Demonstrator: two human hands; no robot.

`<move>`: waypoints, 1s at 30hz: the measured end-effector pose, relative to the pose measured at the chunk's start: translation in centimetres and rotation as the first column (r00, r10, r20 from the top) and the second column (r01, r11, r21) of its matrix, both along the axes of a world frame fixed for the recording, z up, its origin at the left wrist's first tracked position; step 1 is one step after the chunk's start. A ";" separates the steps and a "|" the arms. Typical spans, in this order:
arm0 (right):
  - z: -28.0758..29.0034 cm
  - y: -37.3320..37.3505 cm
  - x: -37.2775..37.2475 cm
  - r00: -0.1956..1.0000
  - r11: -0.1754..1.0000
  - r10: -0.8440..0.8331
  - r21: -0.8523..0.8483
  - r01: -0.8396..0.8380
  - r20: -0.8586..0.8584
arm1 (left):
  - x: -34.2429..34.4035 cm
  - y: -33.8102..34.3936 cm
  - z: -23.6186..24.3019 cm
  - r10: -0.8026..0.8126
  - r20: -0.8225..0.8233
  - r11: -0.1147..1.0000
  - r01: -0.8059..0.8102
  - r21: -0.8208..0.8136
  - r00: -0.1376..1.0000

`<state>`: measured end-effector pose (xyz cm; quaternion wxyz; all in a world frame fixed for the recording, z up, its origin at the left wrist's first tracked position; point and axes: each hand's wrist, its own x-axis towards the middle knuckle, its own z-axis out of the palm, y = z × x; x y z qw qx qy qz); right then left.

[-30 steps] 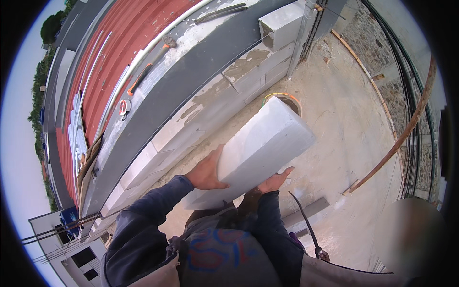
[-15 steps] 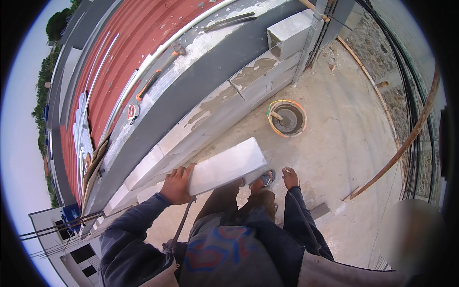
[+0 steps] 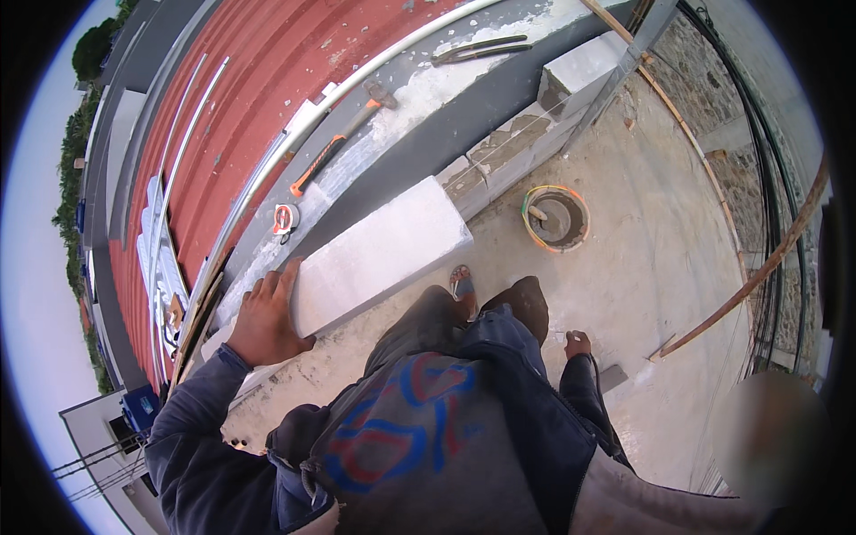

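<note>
A long white lightweight concrete block (image 3: 383, 250) lies over the low block wall (image 3: 513, 152) on my left. My left hand (image 3: 267, 321) grips its near end, with the thumb on the side toward me and the fingers on the far side. I cannot tell whether the block rests fully on the wall. My right hand (image 3: 578, 343) hangs low by my right side, fingers closed. A small pale thing pokes out of it, too small to name.
A bucket of grey mortar (image 3: 557, 218) with a handle sticking out stands on the concrete floor. On the grey ledge lie a tape measure (image 3: 284, 219), a hammer (image 3: 343, 138) and pincers (image 3: 481, 50). Cables (image 3: 767, 178) and a rusty pole (image 3: 758, 281) run along the right.
My left hand has carried the block from in front of my legs leftward and forward over the wall. My right hand has shifted slightly right and down in view, still closed.
</note>
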<state>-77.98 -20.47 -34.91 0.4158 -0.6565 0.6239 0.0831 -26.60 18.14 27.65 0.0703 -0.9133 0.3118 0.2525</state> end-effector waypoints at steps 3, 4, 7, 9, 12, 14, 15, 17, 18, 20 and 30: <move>9.7 1.0 16.0 0.966 0.979 0.198 0.012 -0.203 0.168 | 3.2 -1.4 1.0 -0.015 0.099 0.999 0.011 0.041 0.995; 10.6 0.2 18.0 0.946 0.972 0.232 -0.029 -0.232 0.225 | 4.7 -2.1 0.5 -0.009 0.071 1.000 0.009 0.007 0.997; 13.2 -1.0 24.0 0.897 0.959 0.261 0.007 -0.282 0.358 | 7.2 -3.2 -0.4 0.035 0.062 0.999 -0.034 -0.028 0.997; 13.6 -2.2 25.5 0.888 0.950 0.290 0.008 -0.313 0.358 | 8.4 -4.6 -0.6 0.091 0.039 0.996 -0.091 -0.002 0.995; 10.9 -4.4 23.1 0.937 0.946 0.262 0.128 -0.297 0.231 | 10.2 -7.6 -1.8 0.080 0.053 0.996 -0.079 -0.029 0.995; 5.2 -6.0 18.1 0.973 0.934 0.221 0.273 -0.231 0.068 | 10.9 -9.0 -3.0 0.063 0.080 0.998 -0.060 -0.032 0.995; 1.7 -7.4 14.2 0.962 0.946 0.274 0.174 -0.272 0.015 | 11.3 -8.9 -4.0 0.068 0.083 0.996 -0.063 -0.055 0.994; -1.1 -10.0 8.9 0.953 0.951 0.297 0.112 -0.289 -0.063 | 11.2 -10.3 -5.2 0.111 0.076 0.993 -0.108 -0.038 0.991; -1.6 -10.8 8.0 0.957 0.952 0.277 0.158 -0.262 -0.084 | 11.2 -11.5 -5.0 0.130 0.086 0.991 -0.130 -0.011 0.988; -1.4 -14.2 4.5 0.973 0.971 0.209 0.140 -0.194 -0.099 | 12.3 -12.2 -7.6 0.148 0.045 0.988 -0.146 -0.045 0.988; 9.4 -19.6 23.5 0.988 0.965 0.095 0.233 -0.121 0.121 | 13.5 -18.2 -12.8 0.129 0.053 0.992 -0.128 -0.021 0.990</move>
